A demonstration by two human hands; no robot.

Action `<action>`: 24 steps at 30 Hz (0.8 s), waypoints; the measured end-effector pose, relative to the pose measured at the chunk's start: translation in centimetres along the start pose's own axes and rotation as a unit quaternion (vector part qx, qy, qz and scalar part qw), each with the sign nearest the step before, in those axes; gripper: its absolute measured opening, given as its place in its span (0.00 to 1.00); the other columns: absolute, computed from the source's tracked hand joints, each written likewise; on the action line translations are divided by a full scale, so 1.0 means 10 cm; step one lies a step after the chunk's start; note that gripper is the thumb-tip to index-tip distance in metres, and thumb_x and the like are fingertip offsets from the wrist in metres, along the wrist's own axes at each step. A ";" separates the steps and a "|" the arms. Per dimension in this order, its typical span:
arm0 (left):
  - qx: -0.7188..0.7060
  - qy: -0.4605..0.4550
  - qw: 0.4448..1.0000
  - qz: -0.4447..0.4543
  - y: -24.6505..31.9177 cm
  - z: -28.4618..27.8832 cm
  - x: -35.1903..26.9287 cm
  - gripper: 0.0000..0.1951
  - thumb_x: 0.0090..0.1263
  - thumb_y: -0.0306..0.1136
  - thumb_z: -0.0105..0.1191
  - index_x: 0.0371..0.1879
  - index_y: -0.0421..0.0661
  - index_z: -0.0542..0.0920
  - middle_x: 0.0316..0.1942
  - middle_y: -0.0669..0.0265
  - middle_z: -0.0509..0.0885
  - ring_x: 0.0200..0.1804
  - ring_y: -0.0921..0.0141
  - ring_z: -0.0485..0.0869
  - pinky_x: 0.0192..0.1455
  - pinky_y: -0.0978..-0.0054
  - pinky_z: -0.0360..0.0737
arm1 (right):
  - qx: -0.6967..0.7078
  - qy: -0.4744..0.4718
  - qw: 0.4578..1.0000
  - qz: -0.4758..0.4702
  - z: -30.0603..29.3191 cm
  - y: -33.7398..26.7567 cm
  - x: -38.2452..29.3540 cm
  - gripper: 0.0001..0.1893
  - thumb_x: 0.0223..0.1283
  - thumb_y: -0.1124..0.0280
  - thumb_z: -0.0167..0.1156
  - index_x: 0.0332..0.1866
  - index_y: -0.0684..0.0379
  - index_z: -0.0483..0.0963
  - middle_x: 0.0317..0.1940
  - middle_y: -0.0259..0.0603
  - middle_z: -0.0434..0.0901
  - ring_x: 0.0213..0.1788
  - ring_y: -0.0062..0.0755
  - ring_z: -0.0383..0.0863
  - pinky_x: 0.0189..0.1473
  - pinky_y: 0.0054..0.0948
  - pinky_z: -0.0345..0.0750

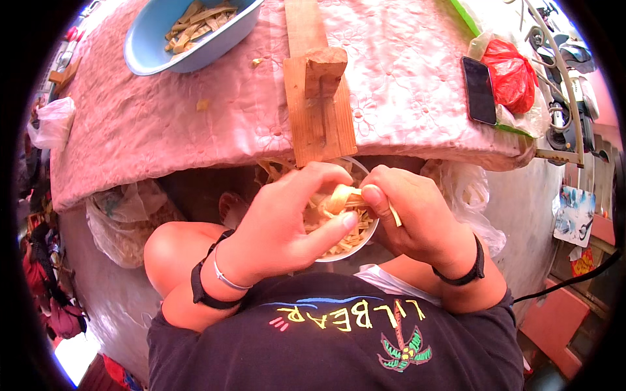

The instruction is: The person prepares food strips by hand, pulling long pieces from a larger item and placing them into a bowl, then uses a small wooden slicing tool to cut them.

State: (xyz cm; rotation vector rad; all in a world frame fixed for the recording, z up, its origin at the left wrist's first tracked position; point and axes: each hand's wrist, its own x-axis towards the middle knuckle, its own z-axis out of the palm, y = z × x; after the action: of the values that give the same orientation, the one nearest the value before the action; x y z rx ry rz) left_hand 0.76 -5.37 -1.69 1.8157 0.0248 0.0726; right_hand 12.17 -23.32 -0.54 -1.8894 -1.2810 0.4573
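Observation:
A pale yellow, flat strip of plant fibre (342, 198) is looped and folded between my two hands. My left hand (288, 220) curls around the loop, its thumb and index finger on either side. At the other end, my right hand (415, 207) pinches the strip between thumb and fingers, and a narrow tail sticks out below that thumb. Directly beneath both hands is a round white container (337, 258), holding many small pale yellow pieces (359, 234). My hands hide part of the container and its contents.
A wooden block fixture (293, 112) lies on the pink quilted table cover (195, 132), overhanging its front edge. Longer dry strips (200, 24) fill part of a blue basin (139, 51). A phone (479, 90) rests beside a red plastic bag (511, 76). Clear plastic bags (127, 225) sit below.

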 end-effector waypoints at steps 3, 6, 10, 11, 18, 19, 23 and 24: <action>-0.053 0.004 0.998 -0.042 -0.03 0.06 -0.06 0.15 0.61 0.25 0.56 0.48 0.42 0.74 0.39 0.55 0.81 0.41 0.56 0.83 0.45 0.66 0.79 | 0.017 -0.037 0.996 0.085 -0.03 -0.08 0.01 0.09 0.72 0.67 0.53 0.36 0.61 0.71 0.23 0.51 0.72 0.27 0.56 0.76 0.29 0.45 0.71; 0.039 0.024 0.999 0.020 -0.01 0.04 -0.07 0.14 0.61 0.23 0.54 0.47 0.42 0.73 0.36 0.55 0.80 0.38 0.54 0.82 0.41 0.65 0.79 | 0.086 -0.057 0.982 0.155 -0.08 -0.15 0.06 0.13 0.74 0.66 0.51 0.33 0.62 0.71 0.22 0.51 0.72 0.25 0.55 0.75 0.28 0.42 0.72; 0.027 0.088 0.995 0.025 0.05 0.11 -0.10 0.12 0.65 0.24 0.56 0.45 0.41 0.73 0.35 0.56 0.80 0.35 0.54 0.82 0.38 0.65 0.78 | 0.179 -0.055 0.956 0.224 -0.06 -0.16 0.07 0.17 0.76 0.62 0.49 0.32 0.62 0.70 0.20 0.43 0.72 0.22 0.39 0.76 0.27 0.35 0.72; 0.030 0.088 0.995 0.037 0.04 0.11 -0.10 0.11 0.66 0.24 0.56 0.44 0.41 0.73 0.34 0.56 0.80 0.34 0.55 0.82 0.37 0.65 0.78 | 0.226 -0.049 0.942 0.245 -0.04 -0.15 0.07 0.17 0.77 0.62 0.48 0.32 0.62 0.70 0.19 0.40 0.72 0.21 0.33 0.75 0.26 0.32 0.72; -0.053 0.096 0.991 0.077 -0.12 0.11 -0.14 0.06 0.66 0.19 0.58 0.38 0.40 0.75 0.32 0.60 0.78 0.30 0.65 0.79 0.34 0.73 0.75 | 0.504 0.103 0.794 0.324 -0.02 -0.08 0.08 0.19 0.77 0.59 0.49 0.28 0.58 0.67 0.18 0.27 0.64 0.20 0.17 0.65 0.23 0.20 0.65; -0.071 0.094 0.991 0.072 -0.12 0.09 -0.14 0.06 0.65 0.19 0.58 0.37 0.40 0.75 0.32 0.61 0.78 0.30 0.68 0.79 0.34 0.75 0.75 | 0.510 0.136 0.784 0.328 -0.04 -0.08 0.08 0.19 0.77 0.59 0.50 0.28 0.58 0.67 0.18 0.28 0.64 0.20 0.17 0.64 0.23 0.20 0.64; -0.118 0.123 0.983 0.062 -0.17 -0.06 -0.10 0.06 0.66 0.21 0.59 0.37 0.41 0.76 0.36 0.65 0.80 0.39 0.76 0.79 0.45 0.77 0.75 | 0.485 0.141 0.817 0.278 0.02 -0.08 0.05 0.18 0.76 0.59 0.51 0.30 0.59 0.69 0.21 0.28 0.67 0.21 0.18 0.66 0.24 0.19 0.65; -0.165 0.143 0.975 0.040 -0.16 -0.07 -0.07 0.07 0.67 0.22 0.58 0.39 0.42 0.76 0.39 0.64 0.81 0.42 0.74 0.80 0.49 0.76 0.75 | 0.417 0.166 0.848 0.283 0.05 -0.13 0.08 0.17 0.75 0.61 0.53 0.31 0.63 0.72 0.20 0.33 0.70 0.21 0.24 0.69 0.25 0.25 0.69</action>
State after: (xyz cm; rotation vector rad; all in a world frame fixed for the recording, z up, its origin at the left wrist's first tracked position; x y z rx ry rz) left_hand 0.07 -4.32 -3.04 1.4609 0.1365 0.3738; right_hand 11.39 -22.16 0.28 -1.4370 -0.1719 0.7893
